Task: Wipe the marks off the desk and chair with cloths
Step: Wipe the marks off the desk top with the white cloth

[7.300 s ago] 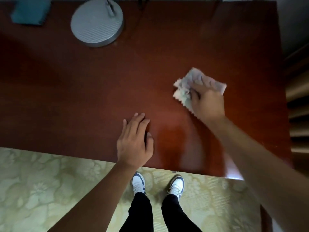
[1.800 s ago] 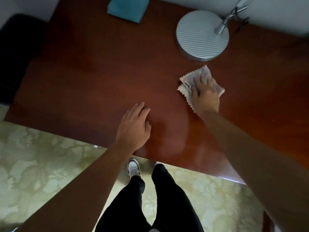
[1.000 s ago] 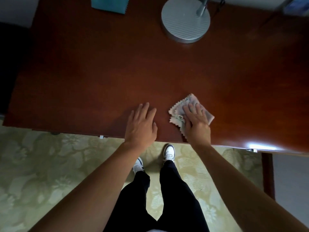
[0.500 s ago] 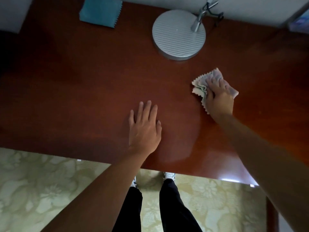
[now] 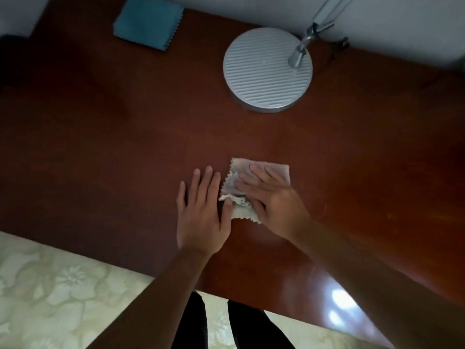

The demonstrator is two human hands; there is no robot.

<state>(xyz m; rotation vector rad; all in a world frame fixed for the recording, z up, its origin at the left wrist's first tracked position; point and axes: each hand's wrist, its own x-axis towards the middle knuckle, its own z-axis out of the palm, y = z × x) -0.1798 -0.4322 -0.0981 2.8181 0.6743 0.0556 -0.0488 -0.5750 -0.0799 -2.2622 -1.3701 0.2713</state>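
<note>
A teal cloth (image 5: 148, 22) lies folded at the desk's (image 5: 100, 147) far left corner; near the front edge the left hand (image 5: 201, 210) lies flat, fingers straight, thumb touching the grey cloth (image 5: 235, 182); the right hand (image 5: 271, 197) presses that cloth down with spread fingers; the lamp base (image 5: 266, 69) stands by the far edge.

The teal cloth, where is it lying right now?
In the head view the teal cloth lies folded at the desk's far left corner, left of the round lamp base, untouched by both hands.
</note>
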